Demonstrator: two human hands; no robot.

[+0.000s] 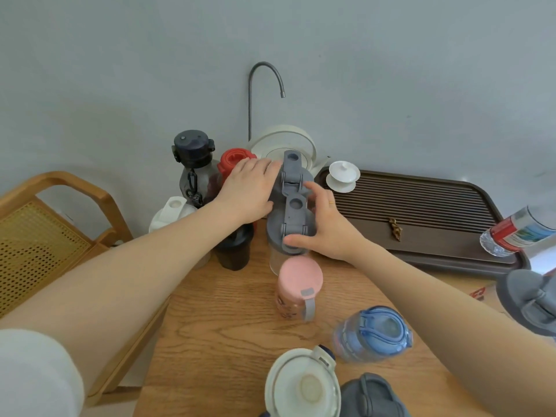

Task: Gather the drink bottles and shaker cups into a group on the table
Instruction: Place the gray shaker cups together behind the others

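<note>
Nearest: cream-lidded cup (304, 383), blue bottle (373, 334), pink bottle (298, 285) stand apart, ungathered. Far cluster forming. Right hand (326, 224) grips near grey shaker (290, 224); left hand (249, 188), fingers flat, touches far grey shaker (293, 173). Roughly halfway.

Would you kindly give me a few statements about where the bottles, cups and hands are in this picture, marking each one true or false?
1. The right hand grips the lid of the nearer grey-lidded shaker cup. True.
2. The pink bottle lies on its side. False: it stands upright on the wooden table.
3. The left hand rests beside the farther grey-lidded shaker cup. True.
4. The white lidded teacup sits on the brown slatted tea tray. True.
5. The blue bottle stands beside the red-lidded bottle. False: it is near the front of the table, apart from it.
</note>
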